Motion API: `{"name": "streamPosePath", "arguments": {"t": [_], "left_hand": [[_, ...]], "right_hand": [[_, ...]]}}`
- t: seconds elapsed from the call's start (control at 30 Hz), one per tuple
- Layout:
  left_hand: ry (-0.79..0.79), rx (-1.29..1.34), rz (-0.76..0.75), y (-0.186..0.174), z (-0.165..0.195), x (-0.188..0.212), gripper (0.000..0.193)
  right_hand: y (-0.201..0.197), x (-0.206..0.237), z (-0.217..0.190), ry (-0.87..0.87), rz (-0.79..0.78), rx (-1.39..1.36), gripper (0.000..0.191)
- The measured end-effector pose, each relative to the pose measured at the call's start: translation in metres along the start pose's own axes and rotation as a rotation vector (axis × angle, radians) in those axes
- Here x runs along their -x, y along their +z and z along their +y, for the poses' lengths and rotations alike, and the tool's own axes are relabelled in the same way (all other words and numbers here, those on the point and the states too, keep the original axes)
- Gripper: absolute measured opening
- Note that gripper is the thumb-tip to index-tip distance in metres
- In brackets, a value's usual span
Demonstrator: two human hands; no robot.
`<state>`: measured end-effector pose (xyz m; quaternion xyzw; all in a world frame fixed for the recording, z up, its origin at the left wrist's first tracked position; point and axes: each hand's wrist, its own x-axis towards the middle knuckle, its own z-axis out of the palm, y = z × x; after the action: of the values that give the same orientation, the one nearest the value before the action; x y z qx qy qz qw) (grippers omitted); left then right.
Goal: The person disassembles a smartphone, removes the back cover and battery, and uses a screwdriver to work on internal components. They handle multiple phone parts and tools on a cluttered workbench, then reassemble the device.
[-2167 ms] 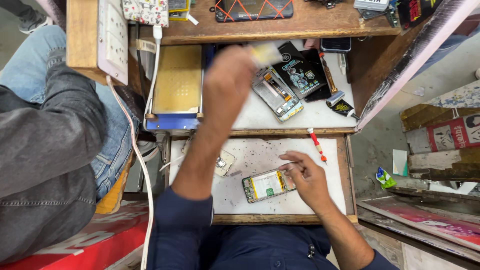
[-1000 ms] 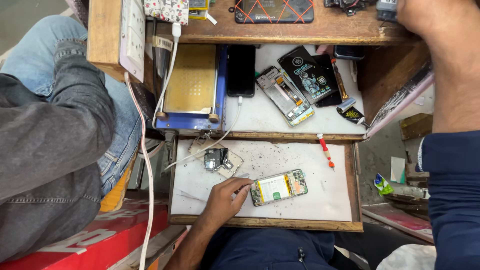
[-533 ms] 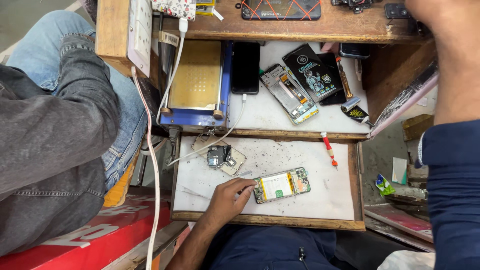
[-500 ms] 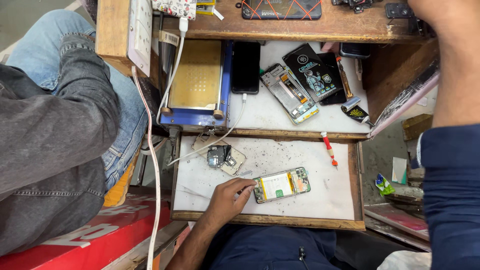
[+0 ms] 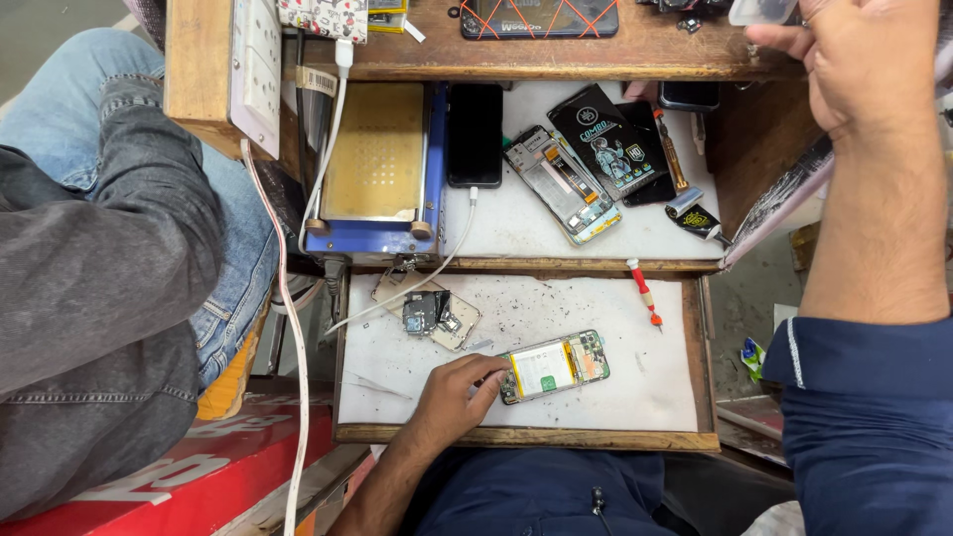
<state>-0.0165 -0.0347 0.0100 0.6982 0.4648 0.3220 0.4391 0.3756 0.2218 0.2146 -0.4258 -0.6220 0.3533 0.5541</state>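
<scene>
The opened smartphone with its back cover off (image 5: 554, 366), a slim rectangle showing a pale battery and green circuit parts in a metal frame, lay flat near the front edge of the bench, on a white work surface (image 5: 556, 308) speckled with dark grit and framed in worn wood. The left hand (image 5: 452, 397) rested palm-down at the phone's left end, its fingertips (image 5: 493, 375) touching that end; the grip was loosely curled against the phone rather than pinched around it. The right hand (image 5: 859, 55) was raised at the far right corner beside the upper wooden shelf (image 5: 655, 55), well apart from the phone; its fingers touched a pale translucent piece (image 5: 762, 12), but I cannot tell whether they closed on it. Toward the bench's left rear lay a small beige housing with a dark module (image 5: 429, 313), and a red-handled screwdriver (image 5: 643, 290) lay near the right rear. Behind, a raised white ledge carried a blue-framed heating plate with a brass-coloured top (image 5: 380, 164), a black phone (image 5: 475, 134) on a white cable, and another stripped phone frame (image 5: 561, 184). A person in denim (image 5: 119, 248) sat to the left.
</scene>
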Motion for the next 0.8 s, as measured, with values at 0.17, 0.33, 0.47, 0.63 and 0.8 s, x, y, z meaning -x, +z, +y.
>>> {"name": "streamPosePath", "arguments": {"t": [0.17, 0.33, 0.47, 0.63, 0.8], "left_hand": [[0.036, -0.013, 0.015, 0.001, 0.002, 0.002, 0.018], [0.005, 0.008, 0.01, -0.002, 0.015, -0.002, 0.017], [0.117, -0.001, 0.067, -0.006, 0.039, -0.015, 0.016], [0.282, -0.106, 0.282, -0.01, 0.085, -0.039, 0.016], [0.381, -0.304, 0.334, -0.008, 0.117, -0.07, 0.031]], "right_hand": [[0.017, 0.023, -0.013, 0.008, -0.05, -0.103, 0.005], [0.047, 0.066, -0.009, 0.206, -0.032, -0.78, 0.007], [0.093, 0.125, 0.008, 0.403, -0.022, -1.319, 0.03], [0.152, 0.184, 0.03, 0.42, -0.121, -1.502, 0.015], [0.18, 0.215, 0.038, 0.56, 0.034, -1.517, 0.033]]}}
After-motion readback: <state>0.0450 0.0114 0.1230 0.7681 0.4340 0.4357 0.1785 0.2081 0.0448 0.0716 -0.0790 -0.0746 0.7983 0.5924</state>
